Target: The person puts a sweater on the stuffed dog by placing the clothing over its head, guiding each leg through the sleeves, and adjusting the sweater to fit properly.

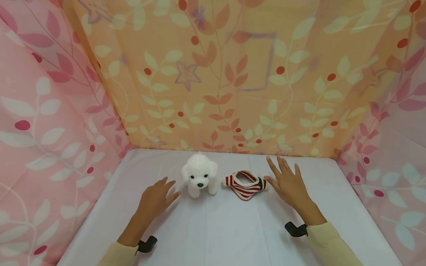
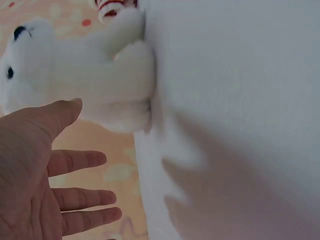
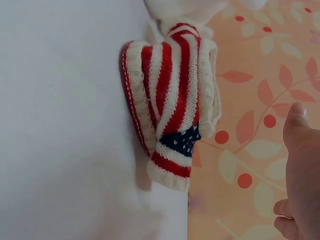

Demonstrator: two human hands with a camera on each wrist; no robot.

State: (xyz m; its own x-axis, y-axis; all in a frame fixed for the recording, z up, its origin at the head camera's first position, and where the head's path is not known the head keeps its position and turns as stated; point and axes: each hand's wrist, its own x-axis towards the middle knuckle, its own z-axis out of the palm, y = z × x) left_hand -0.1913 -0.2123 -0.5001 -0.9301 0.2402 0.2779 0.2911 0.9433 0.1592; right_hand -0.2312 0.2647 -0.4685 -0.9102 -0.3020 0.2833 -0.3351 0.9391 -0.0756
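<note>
A white plush dog (image 1: 199,175) stands on the white table, facing the head camera. To its right lies a small knitted sweater (image 1: 247,191) with red and white stripes and a dark blue patch with white flecks (image 3: 181,143). My left hand (image 1: 156,197) is held beside the dog on the left, fingers spread and holding nothing. In the left wrist view its thumb (image 2: 65,112) overlaps the dog's body (image 2: 100,75). My right hand (image 1: 289,186) hovers at the right of the sweater with fingers extended, its thumb close to the striped sleeve.
The white tabletop (image 1: 213,229) ends at an orange leaf-patterned curtain (image 1: 219,92) behind. Pink leaf-patterned curtains (image 1: 50,147) hang along both sides. A black wrist-worn piece (image 1: 148,244) sits at each sleeve cuff.
</note>
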